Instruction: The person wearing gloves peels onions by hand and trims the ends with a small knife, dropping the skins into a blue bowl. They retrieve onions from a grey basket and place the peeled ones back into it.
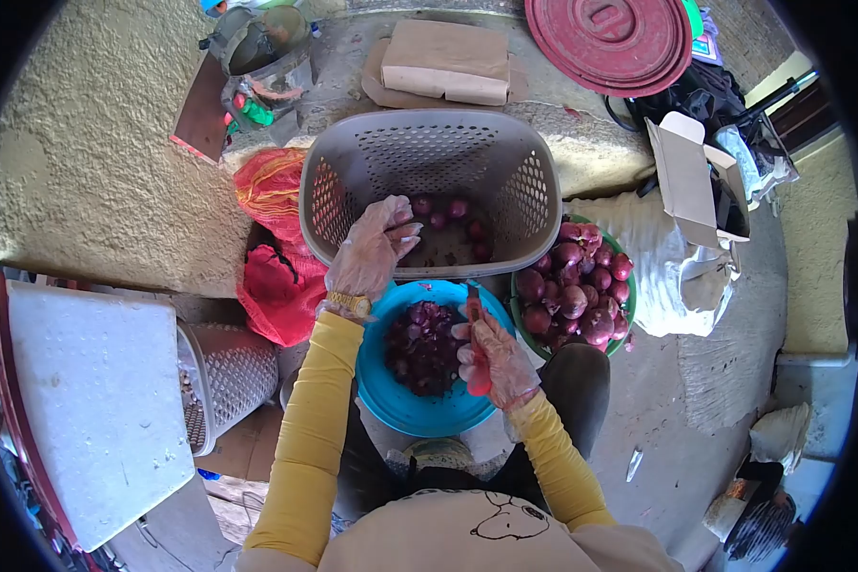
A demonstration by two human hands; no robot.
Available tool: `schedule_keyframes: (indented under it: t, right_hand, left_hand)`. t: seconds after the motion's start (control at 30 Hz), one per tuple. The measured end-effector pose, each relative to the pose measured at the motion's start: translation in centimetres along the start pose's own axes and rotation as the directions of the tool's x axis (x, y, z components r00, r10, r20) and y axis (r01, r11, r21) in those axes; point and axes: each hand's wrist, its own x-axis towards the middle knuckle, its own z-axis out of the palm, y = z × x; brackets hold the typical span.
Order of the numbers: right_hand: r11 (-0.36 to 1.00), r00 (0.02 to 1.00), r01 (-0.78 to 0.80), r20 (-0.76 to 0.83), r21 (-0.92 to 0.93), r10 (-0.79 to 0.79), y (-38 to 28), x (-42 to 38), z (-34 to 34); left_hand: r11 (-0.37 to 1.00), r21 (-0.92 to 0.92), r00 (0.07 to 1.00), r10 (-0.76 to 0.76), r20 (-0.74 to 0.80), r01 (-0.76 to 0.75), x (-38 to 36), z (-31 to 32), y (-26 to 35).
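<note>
Left hand (379,238) is out ahead, arm nearly straight, wrist over the near-left rim of the grey basket (429,148); palm faces down-right, fingers bent and pointing right. Grip part open, fingers parted, nothing seen in it. Right hand (498,364) sits lower, elbow bent, over the right side of the blue basin (398,412); fingers wrapped, grip closed on a red-handled tool, looks like a knife (479,374), held roughly upright, far end angled away from the body. Both hands wear thin clear plastic gloves (360,265), wrinkled and shiny; gold watch (353,304) at left wrist, stretchy yellow sleeves (316,410) bunched in folds on both forearms. Onions (573,303) are in two places for sure: heaped in the round green bowl (631,313) right of the basin, and a handful loose on the basket floor; round, glossy, purple-red. Basin is smooth plastic, wide and round, holding a dark purple heap (422,348), papery and ragged; can't separate skins from onions there. Basket is rigid plastic, rounded oblong, walls punched with holes. Left of it, a red mesh sack (276,286), limp and creased. Right, beyond the bowl, a crumpled white woven sack (665,272). Behind the basket, a flat brown carton (445,62) and a round, ridged dark-red lid (605,48), scuffed.
</note>
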Motion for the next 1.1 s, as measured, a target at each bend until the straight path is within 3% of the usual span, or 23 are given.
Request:
schedule_keyframes:
  t: [0.13, 0.2, 0.23, 0.27, 0.3, 0.33, 0.4, 0.43, 0.47, 0.53, 0.57, 0.63, 0.67, 0.7, 0.77, 0.8, 0.87, 0.9, 0.93, 0.97, 1.03, 1.07, 1.1]
  right_hand:
    - [0.995, 0.997, -0.077, -0.002, -0.07, 0.077, -3.1, -1.8, 0.8]
    - [0.962, 0.996, 0.019, -0.074, -0.274, -0.041, -6.5, -3.2, 1.9]
    - [0.903, 0.975, 0.13, -0.112, -0.409, -0.191, -8.0, -3.7, 2.0]
    - [0.724, 0.94, 0.232, -0.041, -0.65, -0.339, -10.3, -4.0, 0.9]
    - [0.607, 0.864, 0.335, -0.022, -0.72, -0.502, -12.0, -3.7, 0.2]
    - [0.684, 0.835, 0.3, -0.164, -0.665, -0.525, -13.5, -3.5, -1.6]
    - [0.583, 0.736, 0.388, -0.141, -0.714, -0.662, -16.3, -2.0, -6.7]
    - [0.545, 0.667, 0.373, -0.191, -0.751, -0.72, -17.3, 0.1, -12.0]
    - [0.307, 0.557, 0.311, -0.089, -0.899, -0.826, -18.2, 2.2, -18.2]
    - [0.17, 0.548, -0.295, -0.312, -0.94, -0.776, -20.1, 2.4, -20.7]
    - [0.17, 0.547, -0.295, -0.312, -0.94, -0.777, -20.7, 3.5, -24.2]
    - [0.079, 0.323, -0.079, -0.1, -0.994, -0.941, -20.8, 6.4, -31.5]
    - [0.154, 0.455, -0.186, -0.224, -0.97, -0.862, -21.4, 5.8, -29.6]
    - [0.154, 0.456, -0.184, -0.223, -0.971, -0.862, -21.6, 6.8, -30.3]
    - [0.307, 0.656, -0.127, -0.311, -0.943, -0.687, -21.7, 9.1, -32.8]
    - [0.221, 0.584, -0.249, -0.328, -0.943, -0.743, -20.9, 7.9, -28.6]
    - [0.247, 0.556, -0.285, -0.37, -0.926, -0.744, -20.8, 8.5, -28.4]
    - [0.278, 0.52, -0.32, -0.414, -0.905, -0.747, -20.8, 9.3, -29.2]
    - [0.231, 0.496, -0.287, -0.351, -0.93, -0.794, -21.0, 12.3, -36.4]
    - [0.227, 0.5, -0.28, -0.343, -0.933, -0.795, -21.1, 12.3, -35.8]
    - [0.227, 0.46, -0.432, -0.429, -0.873, -0.777, -21.6, 10.8, -33.1]
    - [0.337, 0.497, -0.352, -0.48, -0.873, -0.723, -21.7, 9.3, -31.0]
    - [0.335, 0.498, -0.351, -0.477, -0.874, -0.724, -21.7, 9.1, -31.1]
  left_hand:
    - [0.998, 0.041, 0.999, 0.036, 0.037, -0.038, 0.0, 0.0, -0.2]
    - [0.998, 0.059, 0.999, 0.02, 0.025, -0.021, -0.1, 0.1, -0.1]
    - [0.996, 0.086, 0.999, 0.028, 0.02, -0.03, -0.3, 0.4, 0.0]
    - [0.993, 0.11, 0.999, 0.038, 0.017, -0.04, -0.3, 0.6, -0.1]
    - [0.993, 0.108, 0.999, 0.037, 0.021, -0.039, -0.1, 0.6, -0.2]
    - [0.996, 0.084, 0.999, 0.03, 0.041, -0.034, 0.0, 0.5, -0.4]
    - [0.998, 0.057, 0.998, 0.021, 0.064, -0.025, -0.1, 0.8, -0.7]
    - [0.995, 0.094, 0.999, 0.016, 0.047, -0.02, -0.3, 1.3, -0.7]
    - [0.991, 0.13, 0.999, 0.012, 0.029, -0.016, -0.4, 1.5, -0.6]
    - [0.988, 0.154, 0.999, 0.015, 0.036, -0.021, -0.4, 1.6, -0.8]
    - [0.983, 0.181, 0.999, 0.019, 0.042, -0.026, -0.4, 1.6, -0.8]
    - [0.982, 0.187, 0.999, 0.013, 0.029, -0.018, -0.4, 1.7, -0.9]
    - [0.981, 0.193, 1.0, 0.011, 0.018, -0.014, -0.4, 1.8, -0.9]
    - [0.981, 0.193, 1.0, 0.012, 0.018, -0.016, -0.3, 1.8, -0.9]
    - [0.983, 0.184, 0.999, 0.003, 0.038, -0.01, -0.3, 1.6, -1.1]
    - [0.983, 0.185, 0.999, 0.009, 0.034, -0.015, -0.3, 1.5, -1.0]
    - [0.988, 0.149, 0.996, 0.026, 0.085, -0.038, -0.4, 1.3, -1.2]
    - [0.988, 0.15, 0.996, 0.034, 0.083, -0.046, -0.2, 1.0, -1.2]
    - [0.987, 0.153, 0.996, 0.029, 0.087, -0.042, -0.1, 0.7, -1.4]
    - [0.987, 0.155, 0.995, 0.026, 0.093, -0.04, 0.0, 0.6, -1.4]
    - [0.986, 0.163, 0.997, 0.028, 0.077, -0.04, -0.3, 1.0, -1.2]
    - [0.985, 0.17, 0.998, 0.02, 0.065, -0.031, -0.4, 1.1, -1.1]
    - [0.985, 0.17, 0.998, 0.023, 0.065, -0.033, -0.4, 1.1, -1.1]
